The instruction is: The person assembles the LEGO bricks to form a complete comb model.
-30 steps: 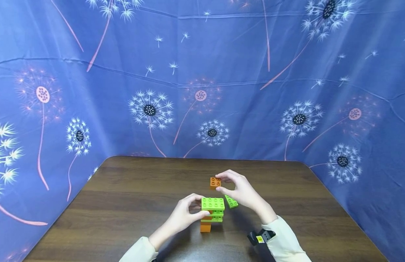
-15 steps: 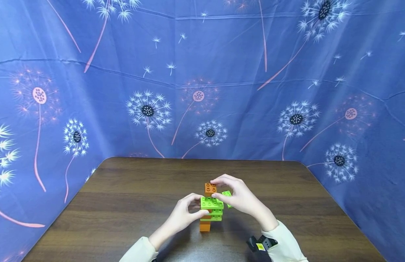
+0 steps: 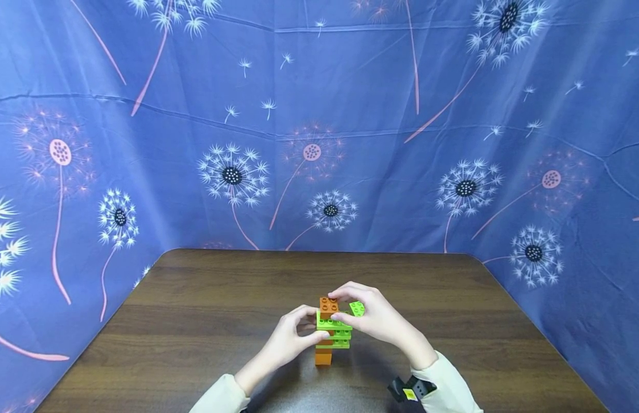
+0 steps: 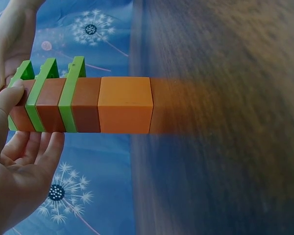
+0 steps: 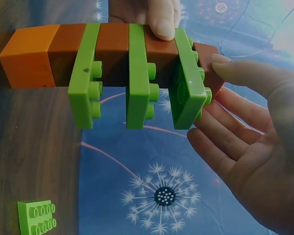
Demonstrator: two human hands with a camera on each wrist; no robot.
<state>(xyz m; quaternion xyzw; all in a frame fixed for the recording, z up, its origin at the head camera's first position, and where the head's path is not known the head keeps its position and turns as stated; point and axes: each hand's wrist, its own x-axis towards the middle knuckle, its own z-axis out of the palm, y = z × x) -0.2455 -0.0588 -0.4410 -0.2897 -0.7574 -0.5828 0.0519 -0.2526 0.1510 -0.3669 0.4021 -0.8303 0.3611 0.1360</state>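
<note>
A tower of building blocks stands upright on the table, with a bright orange block [image 4: 125,103] at its foot. Above it, darker orange blocks [image 5: 113,46] alternate with flat green bricks [image 5: 137,73], whose studded ends jut out to one side. My left hand [image 3: 287,339] grips the upper tower from the left, thumb in front and fingers behind. My right hand [image 3: 377,314] pinches an orange four-stud block [image 3: 328,307] between thumb and fingers. That block sits at the left end of the top green brick; whether it is fully pressed down I cannot tell.
A loose green brick [image 5: 36,215] lies on the brown wooden table [image 3: 221,298] behind the tower, partly hidden by my right hand in the head view. A blue curtain [image 3: 381,189] with dandelion prints hangs around the table's back and sides.
My right hand has brought the orange block left and toward me, from behind the tower onto its top green brick. The left hand keeps its grip in place.
</note>
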